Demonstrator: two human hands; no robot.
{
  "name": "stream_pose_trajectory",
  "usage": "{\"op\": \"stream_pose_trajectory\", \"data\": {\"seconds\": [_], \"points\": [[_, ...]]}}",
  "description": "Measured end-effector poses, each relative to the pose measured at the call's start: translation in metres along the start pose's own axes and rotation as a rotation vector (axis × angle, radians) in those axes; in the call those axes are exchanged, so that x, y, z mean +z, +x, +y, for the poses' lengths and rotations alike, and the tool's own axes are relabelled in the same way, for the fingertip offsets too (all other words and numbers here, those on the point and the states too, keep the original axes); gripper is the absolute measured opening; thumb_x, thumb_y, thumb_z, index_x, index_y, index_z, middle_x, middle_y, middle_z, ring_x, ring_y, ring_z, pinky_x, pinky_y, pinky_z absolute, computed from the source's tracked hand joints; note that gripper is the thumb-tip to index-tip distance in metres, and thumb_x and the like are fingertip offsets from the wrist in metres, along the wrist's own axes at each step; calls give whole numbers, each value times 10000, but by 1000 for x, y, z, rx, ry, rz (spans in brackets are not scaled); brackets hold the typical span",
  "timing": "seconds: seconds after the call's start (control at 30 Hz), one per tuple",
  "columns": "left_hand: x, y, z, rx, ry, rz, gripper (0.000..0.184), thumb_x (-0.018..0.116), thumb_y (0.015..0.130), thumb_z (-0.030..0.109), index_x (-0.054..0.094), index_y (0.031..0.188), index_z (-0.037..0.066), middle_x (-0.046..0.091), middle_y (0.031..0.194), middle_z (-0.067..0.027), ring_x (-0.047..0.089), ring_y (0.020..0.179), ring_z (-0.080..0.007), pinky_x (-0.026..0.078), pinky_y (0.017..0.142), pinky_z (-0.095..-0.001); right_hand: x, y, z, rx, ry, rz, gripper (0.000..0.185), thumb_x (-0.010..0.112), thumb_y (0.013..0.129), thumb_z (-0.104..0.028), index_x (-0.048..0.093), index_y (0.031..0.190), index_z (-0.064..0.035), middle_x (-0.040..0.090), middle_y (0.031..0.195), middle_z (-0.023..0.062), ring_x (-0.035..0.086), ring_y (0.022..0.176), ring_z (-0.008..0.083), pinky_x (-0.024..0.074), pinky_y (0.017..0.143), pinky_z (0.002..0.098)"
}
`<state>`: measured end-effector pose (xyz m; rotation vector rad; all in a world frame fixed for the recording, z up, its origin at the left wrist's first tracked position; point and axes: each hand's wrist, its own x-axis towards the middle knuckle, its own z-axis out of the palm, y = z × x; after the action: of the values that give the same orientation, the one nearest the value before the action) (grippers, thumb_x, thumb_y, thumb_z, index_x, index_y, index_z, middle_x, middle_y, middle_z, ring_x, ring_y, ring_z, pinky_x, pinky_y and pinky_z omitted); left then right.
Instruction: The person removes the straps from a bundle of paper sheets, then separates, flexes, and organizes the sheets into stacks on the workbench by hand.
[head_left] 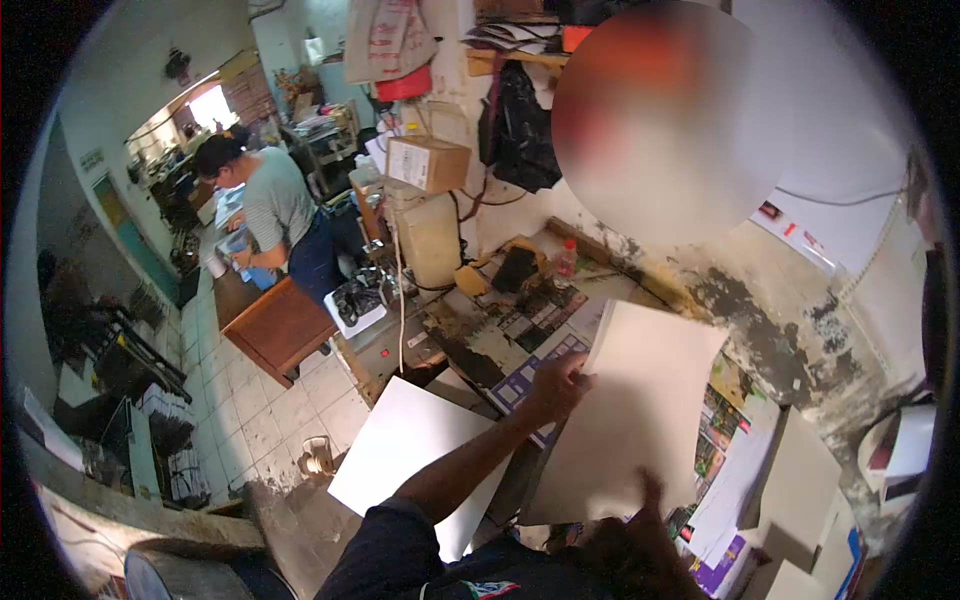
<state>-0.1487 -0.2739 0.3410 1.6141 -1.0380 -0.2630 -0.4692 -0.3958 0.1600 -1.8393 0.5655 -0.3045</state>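
A large stack of beige paper or card sheets (640, 390) lies tilted in front of me on the worktable. My left hand (563, 385) is closed at the stack's left edge, with its fingers curled. Near the lower right part of the stack, my right hand (650, 492) rests against the top sheet, fingers stretched out; part of it is in shadow. Under my left forearm is a big white sheet (415, 455). Printed purple-and-white sheets (545, 375) show beside the stack, just past my left hand.
Right of the stack are colourful printed sheets (722, 430) and beige boards (790, 480). A small bottle (567, 258) stands at the back by the stained wall. To the left, a person (275, 205) works behind a wooden desk (278, 325). A cardboard box (428, 163) sits above a plastic container (428, 240).
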Motion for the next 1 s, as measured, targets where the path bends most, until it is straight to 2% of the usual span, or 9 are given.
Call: {"op": "stream_pose_trajectory", "data": {"seconds": [0.03,0.1,0.13,0.17,0.47,0.53,0.67,0.77,1.0], "points": [[-11,-1,16,100,-15,-7,362,646,828,278,623,1045,-11,641,837,-166,646,701,-252,503,636,-372,-30,16,25,20,130,197,707,705,814,-140,336,1406,-21,411,1388,190,413,1278,315,318,1093,450],[-42,-12,69,89,-32,-86,328,660,837,245,626,1037,-13,643,836,-159,645,710,-233,502,637,-360,-122,27,-23,-396,-478,567,952,817,740,-149,212,1466,-31,340,1435,223,365,1309,357,301,1099,443],[-55,-18,81,77,-42,-145,294,674,846,212,629,1029,-14,644,835,-151,644,720,-214,501,639,-348,-124,26,-69,-240,-16,760,945,797,770,-163,194,1487,-35,306,1460,233,342,1337,347,277,1112,458],[-62,-24,76,76,-46,-170,294,674,846,212,629,1029,-14,644,835,-151,644,720,-214,501,639,-348,-148,24,-86,-146,-172,820,957,776,793,-184,159,1512,-45,275,1493,215,312,1366,334,271,1122,458],[-90,-89,-28,-207,-39,28,319,711,871,132,595,1146,20,655,1104,-113,605,1037,-228,456,947,-369,-142,-33,-123,-39,184,538,319,797,743,-103,665,1020,-15,695,961,54,623,953,163,468,914,345],[-77,-94,-24,-239,-570,82,457,704,885,155,495,1267,17,587,1207,-141,569,1113,-255,431,1001,-398,-146,-40,-104,-21,298,517,565,807,731,-126,545,1214,7,613,1195,108,549,1123,201,431,986,367],[-56,-103,-84,-192,-421,199,492,654,920,270,477,1308,26,563,1226,-118,551,1128,-243,446,992,-388,-119,-22,-64,-49,211,482,985,910,619,-240,341,1397,-35,506,1311,139,447,1235,233,335,1077,409],[-59,-85,-111,-198,-117,233,473,643,884,178,508,1309,21,559,1252,-129,501,1179,-280,414,1019,-435,-115,-22,-110,-103,436,562,598,826,760,-123,530,1267,-10,666,1068,80,616,1042,178,495,914,331],[60,54,-38,-99,-130,107,586,777,811,312,519,1212,-28,600,1142,-141,567,1006,-260,460,908,-399,-163,-94,-142,319,213,863,639,755,828,-396,542,1193,83,517,619,-7,466,556,74,390,499,254]]}}
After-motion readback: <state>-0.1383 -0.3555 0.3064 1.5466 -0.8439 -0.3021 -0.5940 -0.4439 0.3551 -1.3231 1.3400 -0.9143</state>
